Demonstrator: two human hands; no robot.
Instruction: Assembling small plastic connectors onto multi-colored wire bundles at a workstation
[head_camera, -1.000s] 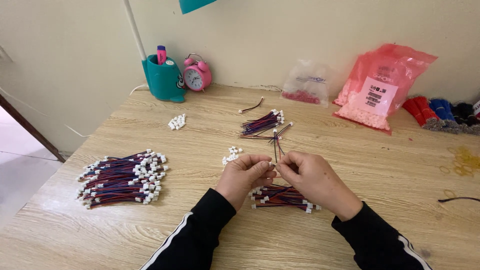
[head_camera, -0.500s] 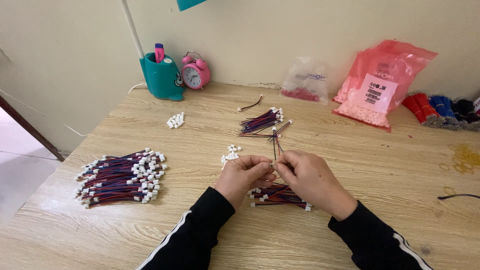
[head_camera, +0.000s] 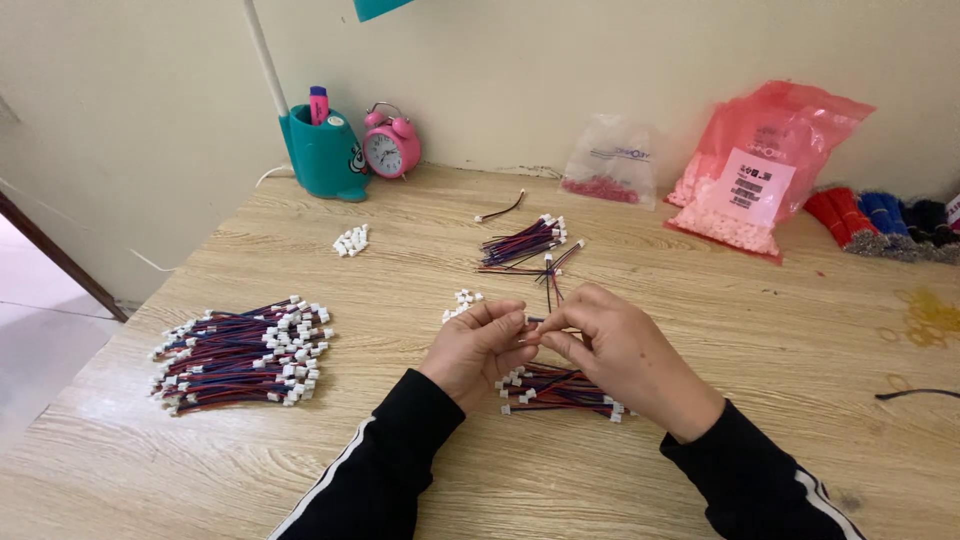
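My left hand (head_camera: 480, 347) and my right hand (head_camera: 615, 350) meet fingertip to fingertip above the wooden table (head_camera: 780, 330). Between them they pinch a thin wire lead (head_camera: 549, 285) that runs away from the fingers toward the far side. What the left fingertips hold is too small to make out. Under my hands lies a small bundle of red, blue and black wires with white plugs (head_camera: 560, 390). A few loose white connectors (head_camera: 462, 303) lie just beyond my left hand.
A large heap of plugged wires (head_camera: 240, 352) lies at the left. Another wire bundle (head_camera: 522, 242), more white connectors (head_camera: 351, 240), a teal pen holder (head_camera: 322, 152), a pink alarm clock (head_camera: 391, 148), a clear bag (head_camera: 613, 158) and pink bags (head_camera: 760, 170) stand farther back.
My hands have stayed together at the same spot, with only slight finger movement on the wire. The view has shifted a little.
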